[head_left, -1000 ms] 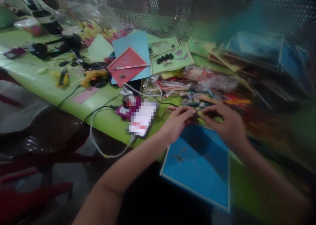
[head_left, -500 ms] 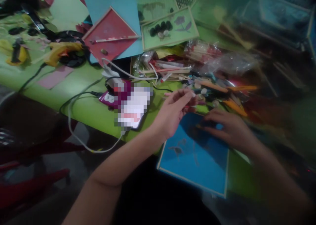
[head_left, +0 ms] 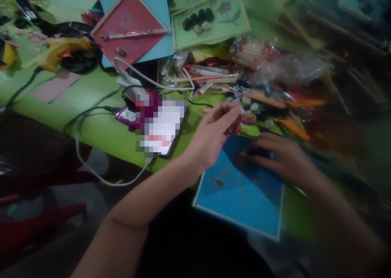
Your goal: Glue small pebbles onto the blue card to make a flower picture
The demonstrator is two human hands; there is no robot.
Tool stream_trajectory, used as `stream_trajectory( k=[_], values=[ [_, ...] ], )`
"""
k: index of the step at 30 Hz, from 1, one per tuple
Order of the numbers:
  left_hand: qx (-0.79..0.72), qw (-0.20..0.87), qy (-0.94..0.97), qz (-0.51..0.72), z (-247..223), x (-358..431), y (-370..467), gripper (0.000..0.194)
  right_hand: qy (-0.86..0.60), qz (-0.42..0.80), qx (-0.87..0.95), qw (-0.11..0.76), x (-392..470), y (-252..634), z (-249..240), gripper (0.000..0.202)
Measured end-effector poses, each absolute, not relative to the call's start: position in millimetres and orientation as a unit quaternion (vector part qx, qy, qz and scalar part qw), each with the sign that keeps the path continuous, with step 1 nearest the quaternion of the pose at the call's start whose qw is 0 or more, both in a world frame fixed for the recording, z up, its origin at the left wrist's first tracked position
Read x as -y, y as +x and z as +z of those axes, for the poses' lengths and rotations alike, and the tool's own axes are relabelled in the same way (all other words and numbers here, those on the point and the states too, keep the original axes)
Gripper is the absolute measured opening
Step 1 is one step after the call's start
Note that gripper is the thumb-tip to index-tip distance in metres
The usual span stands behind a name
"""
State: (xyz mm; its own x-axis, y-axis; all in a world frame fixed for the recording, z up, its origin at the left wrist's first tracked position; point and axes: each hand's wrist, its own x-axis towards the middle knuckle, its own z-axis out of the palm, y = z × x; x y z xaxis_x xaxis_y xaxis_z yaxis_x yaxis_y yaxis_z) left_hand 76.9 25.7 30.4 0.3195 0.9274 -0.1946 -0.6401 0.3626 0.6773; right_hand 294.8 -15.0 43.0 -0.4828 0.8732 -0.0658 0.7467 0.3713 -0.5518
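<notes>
A blue framed panel (head_left: 235,206) with pale wooden edging lies at the table's near edge and carries dark bird-like and stem-like shapes. My left hand (head_left: 220,131) is raised over the panel's upper left corner, thumb and fingertips pinched together; what they hold, if anything, is too small to make out. Above the panel's upper right part, my right hand (head_left: 271,154) is closed with its fingertips together near a small yellowish spot. Whatever it pinches is blurred and in shadow.
Left of my hands lies a phone (head_left: 165,123) on a cable beside a purple power strip (head_left: 126,117). Beyond are a yellow glue gun (head_left: 65,50), a red framed panel (head_left: 128,21) and a green framed panel with stones (head_left: 210,33). Sticks, markers and orange-handled tools (head_left: 295,127) clutter the right.
The camera view has shifted slightly, so the background sits higher and further left. Both hands keep nearly the same pose over the blue panel.
</notes>
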Motion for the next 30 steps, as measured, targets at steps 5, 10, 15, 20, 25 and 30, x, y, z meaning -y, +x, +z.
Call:
stream_trajectory(
  k=[5, 10, 15, 20, 25, 30],
  values=[
    [-0.296, 0.771, 0.255, 0.503, 27.5, -25.9, 76.9, 0.01, -0.481, 0.261, 0.826, 0.136, 15.6, 294.6, 44.6, 0.014],
    [-0.286, 0.774, 0.256, 0.503, 26.1, -25.9, 76.7, 0.009, -0.479, 0.251, 0.83, 0.14, 15.3, 292.4, 44.3, 0.011],
    [-0.297, 0.766, 0.268, 0.503, 28.3, -26.4, 77.6, 0.013, -0.485, 0.254, 0.826, 0.137, 15.2, 292.7, 43.1, 0.01],
    [-0.311, 0.758, 0.317, 0.478, 27.1, -26.5, 76.1, 0.014, -0.49, 0.252, 0.821, 0.148, 14.7, 296.1, 45.1, 0.01],
    [-0.313, 0.729, 0.427, 0.434, 24.5, -23.7, 75.8, 0.021, -0.518, 0.176, 0.789, 0.28, 21.1, 292.7, 56.7, 0.004],
    [-0.334, 0.73, 0.476, 0.36, 26.7, -19.8, 79.5, 0.034, -0.529, 0.151, 0.757, 0.353, 30.2, 285.4, 60.3, 0.014]
  ],
)
